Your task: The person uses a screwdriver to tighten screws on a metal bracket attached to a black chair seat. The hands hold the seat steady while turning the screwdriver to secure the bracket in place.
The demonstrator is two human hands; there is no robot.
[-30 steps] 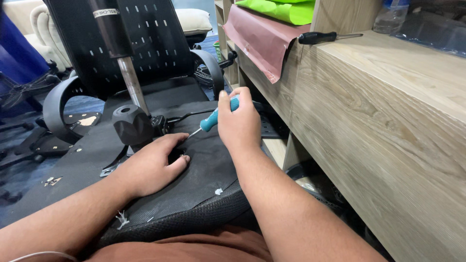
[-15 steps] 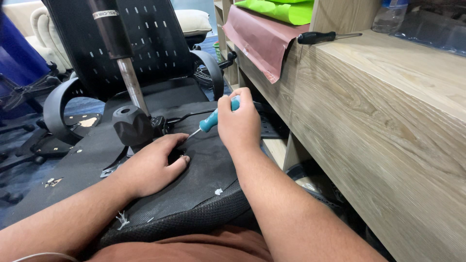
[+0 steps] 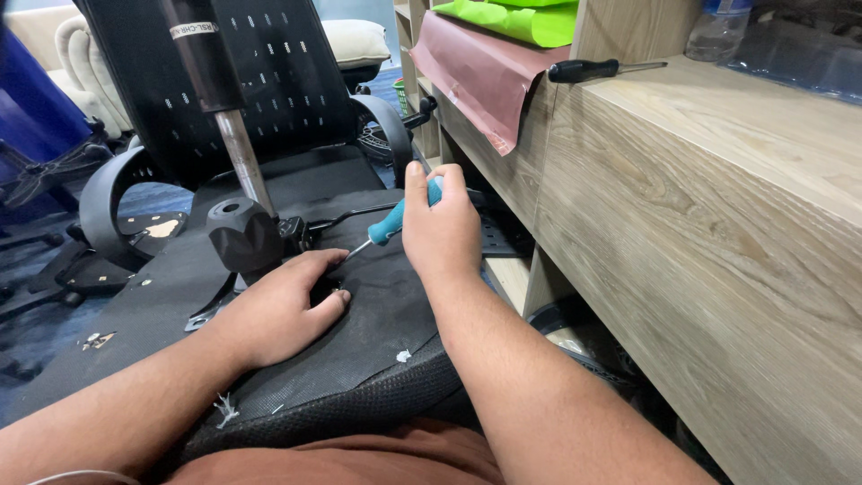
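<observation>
The right hand (image 3: 440,235) is closed around a screwdriver (image 3: 391,224) with a teal handle, the fingers wrapped over the grip so that only its lower part and the thin metal shaft show. The shaft slants down and to the left of this hand, its tip reaching the black fabric underside of an overturned chair seat (image 3: 359,341). Just beyond the tip lies the left hand (image 3: 278,310), pressed flat and palm down on the seat with fingers loosely spread, gripping nothing; its fingertips sit right beside the spot where the shaft meets the fabric.

Past the left hand stands a black knob-like mechanism housing (image 3: 242,235), with a metal gas cylinder (image 3: 220,99) rising from it at a tilt. A thin black lever (image 3: 346,216) runs from the housing toward the right hand. Behind them a second black office chair (image 3: 260,81) with a perforated back faces the seat.

To the right of the right hand is a wooden bench (image 3: 700,224); on it, well apart, lie a black-handled screwdriver (image 3: 597,68), a reddish-brown sheet (image 3: 480,72) and a bright green sheet (image 3: 521,20).

Compared with half a second ago, both hands and the teal screwdriver sit in nearly the same places.
</observation>
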